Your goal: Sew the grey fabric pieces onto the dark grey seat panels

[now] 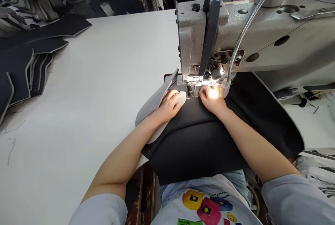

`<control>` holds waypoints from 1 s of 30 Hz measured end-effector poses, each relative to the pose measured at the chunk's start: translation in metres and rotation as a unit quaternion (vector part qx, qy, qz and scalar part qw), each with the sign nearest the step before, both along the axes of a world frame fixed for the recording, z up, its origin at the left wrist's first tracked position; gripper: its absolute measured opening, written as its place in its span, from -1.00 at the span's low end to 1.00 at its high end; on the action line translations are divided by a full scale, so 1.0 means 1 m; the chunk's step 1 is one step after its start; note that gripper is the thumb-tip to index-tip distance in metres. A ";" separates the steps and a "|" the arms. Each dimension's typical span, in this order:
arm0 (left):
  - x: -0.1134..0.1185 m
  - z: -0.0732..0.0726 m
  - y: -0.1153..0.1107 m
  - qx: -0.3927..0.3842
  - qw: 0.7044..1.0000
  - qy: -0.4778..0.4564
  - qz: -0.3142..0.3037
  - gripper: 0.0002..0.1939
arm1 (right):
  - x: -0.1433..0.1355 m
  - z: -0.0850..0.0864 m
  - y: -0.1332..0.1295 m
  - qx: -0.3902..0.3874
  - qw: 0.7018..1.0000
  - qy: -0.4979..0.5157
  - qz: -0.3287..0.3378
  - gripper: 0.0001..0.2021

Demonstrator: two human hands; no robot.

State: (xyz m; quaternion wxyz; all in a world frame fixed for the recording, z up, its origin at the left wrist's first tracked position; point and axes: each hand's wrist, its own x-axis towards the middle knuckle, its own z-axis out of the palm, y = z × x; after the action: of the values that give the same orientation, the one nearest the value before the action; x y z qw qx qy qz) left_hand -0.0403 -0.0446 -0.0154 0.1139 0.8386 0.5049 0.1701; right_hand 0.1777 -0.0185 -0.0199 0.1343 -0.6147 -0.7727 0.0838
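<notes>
- A big grey sewing machine (192, 36) stands on a white table (104, 64).
- A big black cloth (199, 144) lies by the machine's foot (192, 90) and reaches back to the person's tummy.
- The left hand (170, 105) is on the left of the foot, with a pale grey flap (154, 106) standing up beside it.
- The right hand (213, 101) has bent fingers and touches the black cloth just right of the foot.
- A little lamp (225, 88) on a bendy silver tube (248, 24) shines on the right hand.
- Dark flat pieces (17, 64) lie stacked at the far left.
- Loose threads (12, 150) lie near them.
- The shirt (175, 200) has bright flowers.
</notes>
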 end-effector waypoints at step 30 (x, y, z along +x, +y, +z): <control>-0.014 0.050 0.005 -0.083 0.957 0.263 -0.087 -0.28 | 0.021 0.018 -0.026 0.023 0.981 -0.050 0.186 -0.56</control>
State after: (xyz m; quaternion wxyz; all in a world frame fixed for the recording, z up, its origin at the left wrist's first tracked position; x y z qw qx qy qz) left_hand -0.0546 -0.0398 0.0351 0.0607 0.8822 0.4540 -0.1093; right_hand 0.1989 -0.0443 -0.0024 0.0915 -0.4601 -0.8812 0.0588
